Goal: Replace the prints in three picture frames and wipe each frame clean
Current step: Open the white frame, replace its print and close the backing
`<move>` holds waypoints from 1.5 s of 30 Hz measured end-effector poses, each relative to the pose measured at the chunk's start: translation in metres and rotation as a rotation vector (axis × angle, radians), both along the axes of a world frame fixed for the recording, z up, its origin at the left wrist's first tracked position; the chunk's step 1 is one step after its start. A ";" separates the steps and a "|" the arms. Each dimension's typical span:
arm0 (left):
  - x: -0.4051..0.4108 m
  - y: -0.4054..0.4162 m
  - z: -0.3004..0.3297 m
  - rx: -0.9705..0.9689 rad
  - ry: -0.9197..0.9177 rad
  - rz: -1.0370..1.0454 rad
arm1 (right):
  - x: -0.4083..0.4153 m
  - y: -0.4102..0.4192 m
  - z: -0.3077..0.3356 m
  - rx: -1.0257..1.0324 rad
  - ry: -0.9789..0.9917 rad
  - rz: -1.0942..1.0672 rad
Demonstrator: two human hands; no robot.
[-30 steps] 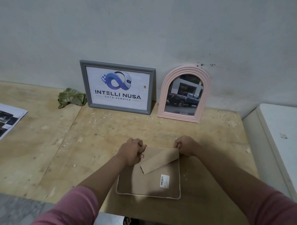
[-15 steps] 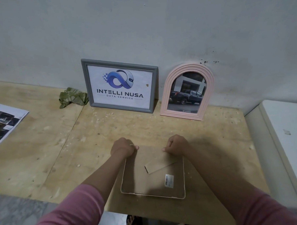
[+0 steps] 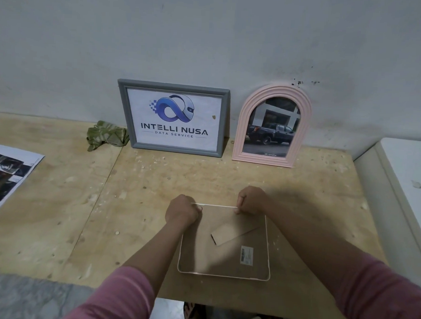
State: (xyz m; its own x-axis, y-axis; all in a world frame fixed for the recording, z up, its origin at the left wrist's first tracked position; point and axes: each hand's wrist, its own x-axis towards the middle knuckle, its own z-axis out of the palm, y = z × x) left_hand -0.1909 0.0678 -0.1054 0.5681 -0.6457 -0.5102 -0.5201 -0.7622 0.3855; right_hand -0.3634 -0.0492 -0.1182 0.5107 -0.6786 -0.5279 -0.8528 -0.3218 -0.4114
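Nearest the person, a white frame [image 3: 223,277] lies face down on the plywood worktop [image 3: 130,204], its brown backing board [image 3: 220,253] up, with the stand flap [image 3: 232,234] and a barcode sticker [image 3: 246,255] showing. The left hand [image 3: 182,210] and right hand [image 3: 250,201] each close their grip on the frame's far edge at its corners, fingers curled. Left, printed sheets [image 3: 6,174] lie flat. Farther back, a crumpled green cloth [image 3: 106,136], a grey frame [image 3: 174,118] with a logo print and a pink arched frame [image 3: 272,126] with a truck photo lean against the wall.
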 end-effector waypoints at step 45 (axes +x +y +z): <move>0.000 0.105 -0.030 -0.021 -0.248 -0.897 | -0.071 0.174 -0.040 -0.356 -0.025 -0.092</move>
State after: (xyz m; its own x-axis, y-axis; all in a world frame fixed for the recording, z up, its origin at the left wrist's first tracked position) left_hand -0.1912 0.1729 -0.1351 -0.0571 -0.9037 -0.4244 -0.9806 -0.0292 0.1941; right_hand -0.4344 0.1252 -0.1581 0.4488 -0.8612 -0.2384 -0.8759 -0.3712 -0.3081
